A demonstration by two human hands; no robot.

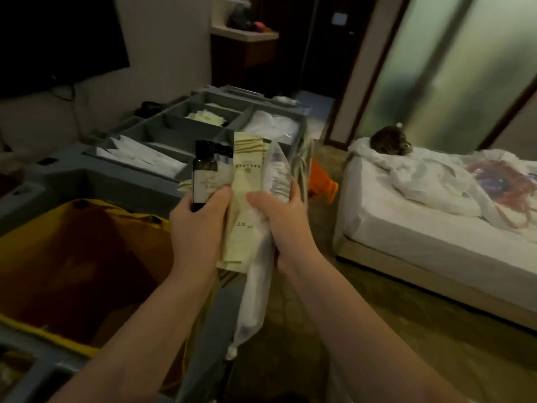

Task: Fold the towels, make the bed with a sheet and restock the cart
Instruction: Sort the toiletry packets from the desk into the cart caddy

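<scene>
The left hand [197,216] is curling its fingers round a small dark bottle [205,173] and pinching cream packets [247,181] under its thumb. The right hand [279,225] is gripping a clear plastic bag [280,173] touching them. The cart [136,181] is standing at eleven o'clock, the bed [406,242] at three.
</scene>
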